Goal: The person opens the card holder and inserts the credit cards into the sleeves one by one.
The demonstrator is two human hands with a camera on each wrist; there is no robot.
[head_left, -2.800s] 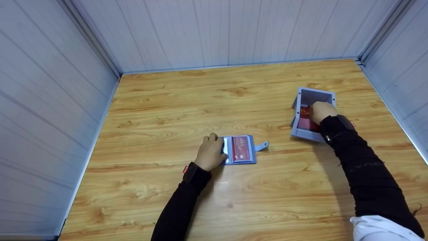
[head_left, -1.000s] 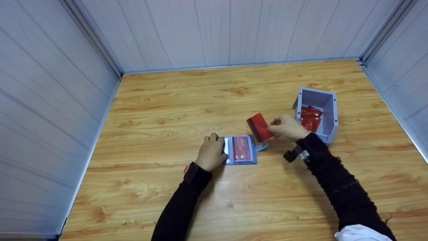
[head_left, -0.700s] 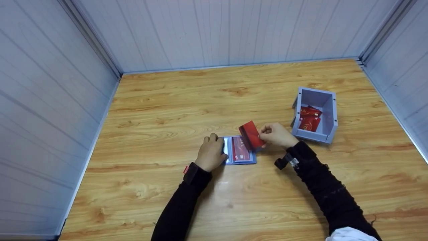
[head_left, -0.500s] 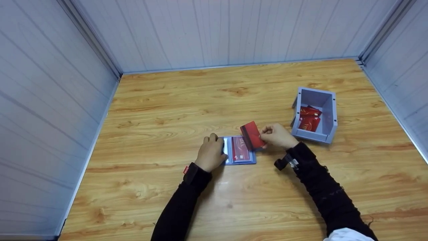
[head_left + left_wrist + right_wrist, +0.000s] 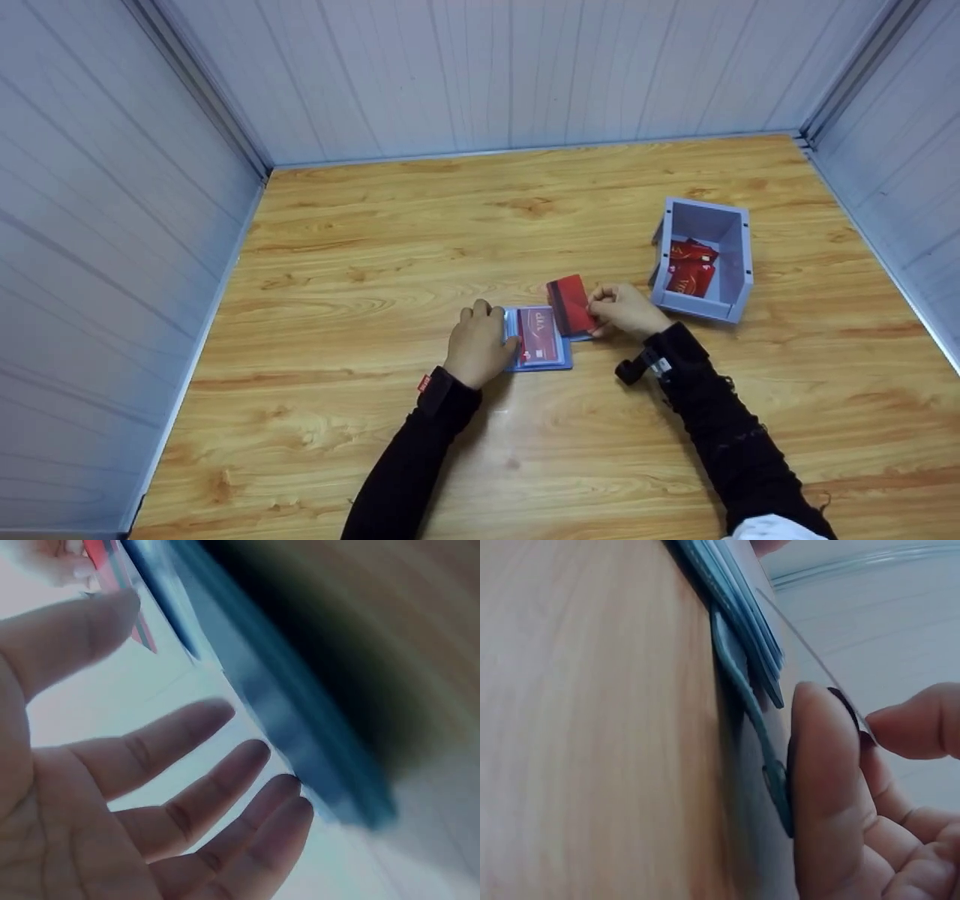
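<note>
A blue card holder point(image 5: 556, 367) lies unfolded on the table, a red VIP card point(image 5: 537, 335) showing through its clear sleeve. At its left side is my left hand point(image 5: 477, 343); the thumb reaches over the sleeve's edge. The left wrist view shows the fingers point(image 5: 219, 791) extended and apart, tips right at the holder's edge. My right hand point(image 5: 628, 310) pinches a red card point(image 5: 572, 304), dark stripe showing, between thumb and fingers. This card is tilted and overlaps the holder's upper right corner. Seen from the right wrist, the strap point(image 5: 744, 694) with its snap runs below the pinched card.
A grey open bin point(image 5: 739, 300) stands to the right on the wooden table point(image 5: 360, 225), with several red cards point(image 5: 691, 278) inside. Pale panel walls point(image 5: 465, 75) enclose the table at the back and both sides.
The right hand took a red card out of the bin and brought it left to the holder. Lately it has shifted slightly back and down, while the left hand's thumb has moved right onto the sleeve.
</note>
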